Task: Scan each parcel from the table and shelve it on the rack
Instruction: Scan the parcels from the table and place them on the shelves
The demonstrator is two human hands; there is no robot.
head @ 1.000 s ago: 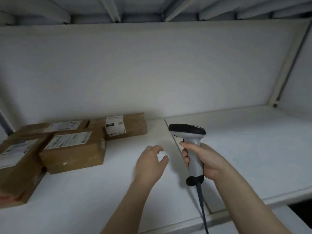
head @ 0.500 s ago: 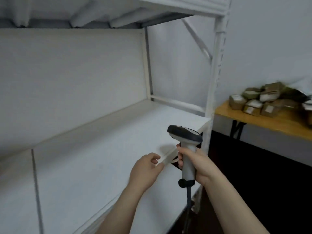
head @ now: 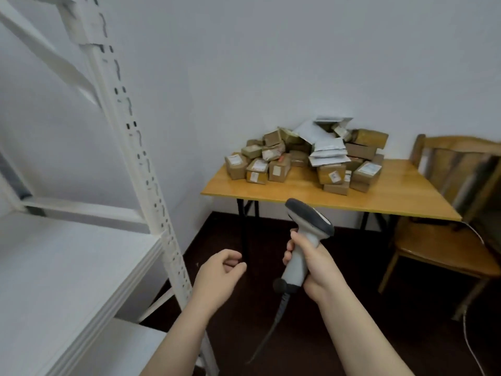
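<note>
I have turned from the rack (head: pixel 151 185) to the table (head: pixel 379 198), where unscanned parcels (head: pixel 306 161) lie heaped well ahead; my left hand (head: pixel 217 278) is loosely curled and empty, my right hand (head: pixel 318 270) grips the scanner (head: pixel 307 229), so the next pickup falls due.

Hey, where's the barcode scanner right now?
In the head view, the scanner sits low and centre, gripped by the right hand, just right of the left hand and in front of the wooden table.

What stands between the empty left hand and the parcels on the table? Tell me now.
Nothing visible does. Only open floor lies between the left hand and the table; the parcels sit heaped toward its back edge.
</note>
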